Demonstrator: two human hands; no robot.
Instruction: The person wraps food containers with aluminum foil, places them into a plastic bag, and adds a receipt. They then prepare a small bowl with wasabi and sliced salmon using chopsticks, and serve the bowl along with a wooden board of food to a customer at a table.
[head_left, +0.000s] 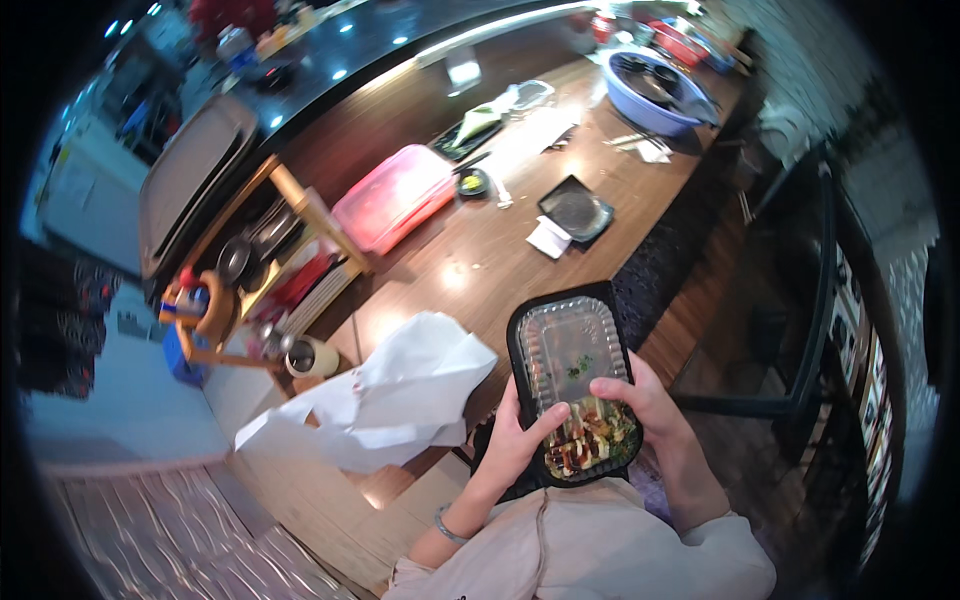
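Both of my hands hold a black plastic takeaway container with a clear ribbed lid (566, 337), close in front of my body. My left hand (521, 435) grips its left side, the thumb lying on the lid. On the right side is my right hand (649, 397), its thumb also on top. Through the lid, food with sauce stripes and green bits (589, 442) shows in the near part. Crumpled white paper (420, 382) lies to the left of the container, on the wooden counter (457, 277). The undersides of the container and my fingers there are hidden.
A wooden rack (289, 187) stands at the left with pans and bottles, beside a pink lidded box (397, 195). Farther along are a small bowl (472, 182), a dark square dish (576, 210), and a blue basin with dark dishes (652, 112). A dark-framed glass panel (757, 322) stands at the right.
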